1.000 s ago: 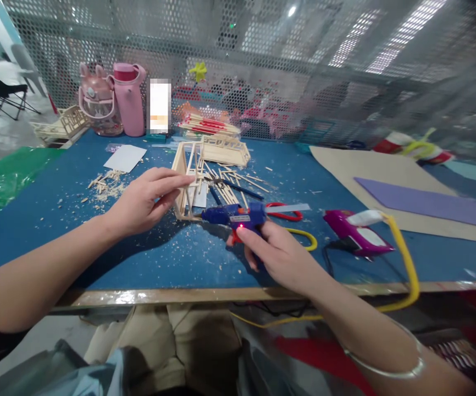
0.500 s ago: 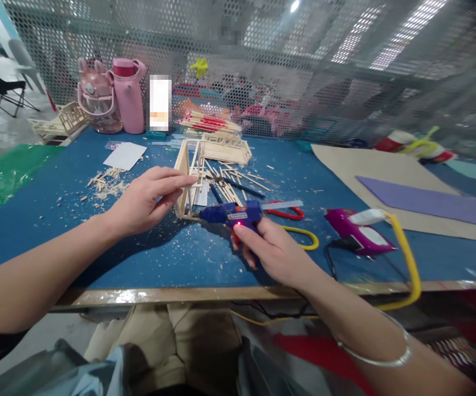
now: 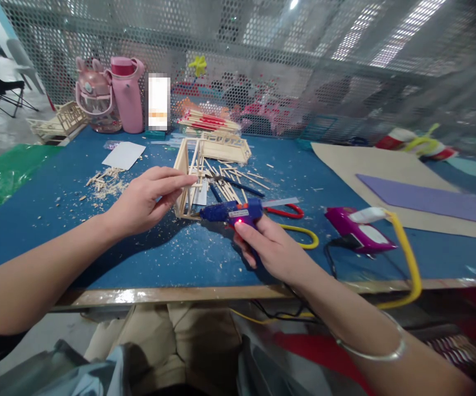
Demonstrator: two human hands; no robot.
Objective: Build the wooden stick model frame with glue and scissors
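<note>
In the head view my left hand (image 3: 145,201) has its fingers pinched together at a small upright frame of thin wooden sticks (image 3: 183,159); the fingertips hide the exact grip point. My right hand (image 3: 269,242) is wrapped around a blue glue gun (image 3: 230,212), on which a red light glows. A translucent glue stick (image 3: 282,202) pokes out of its back. The nozzle points left and meets, or nearly meets, the lower right corner of the frame. Behind the gun lie blue-handled pliers (image 3: 244,188) and loose wooden sticks (image 3: 226,190).
Red and yellow handles (image 3: 304,236) lie right of the gun, near a purple device (image 3: 359,230) with a yellow strap. Wood scraps (image 3: 106,181) litter the left. Pink bottles (image 3: 126,99) and a flat wooden piece (image 3: 225,148) stand behind. Purple sheet (image 3: 427,199) lies right.
The red trigger shows less under my right fingers, and the glue stick sticks out slightly less at the back. My left hand and the frame stay in place.
</note>
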